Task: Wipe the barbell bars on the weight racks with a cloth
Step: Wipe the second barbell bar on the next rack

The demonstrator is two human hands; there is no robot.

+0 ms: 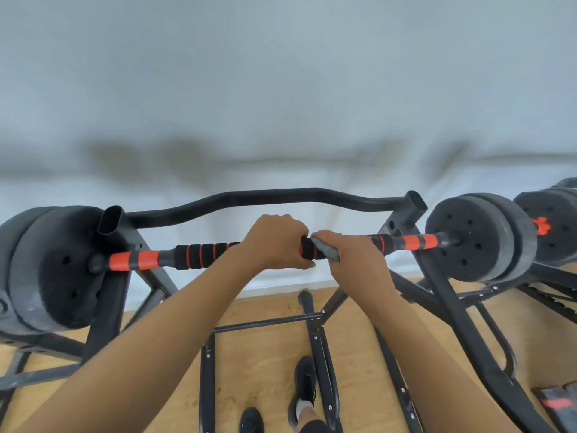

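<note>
A barbell bar [199, 255] with black foam grips and orange bands lies across a black weight rack [415, 203], with dark round plates [477, 235] on both ends. My left hand [274, 242] grips the bar near its middle. Just to its right, my right hand [352, 254] holds a grey cloth [326, 248] wrapped against the bar. The two hands almost touch. The middle of the bar is hidden under them.
The rack's curved black rear bar [265, 195] runs behind the barbell, in front of a pale wall. Black frame struts [315, 326] cross the wooden floor below. My black shoes [304, 382] stand between them. More plates [555, 226] sit at the far right.
</note>
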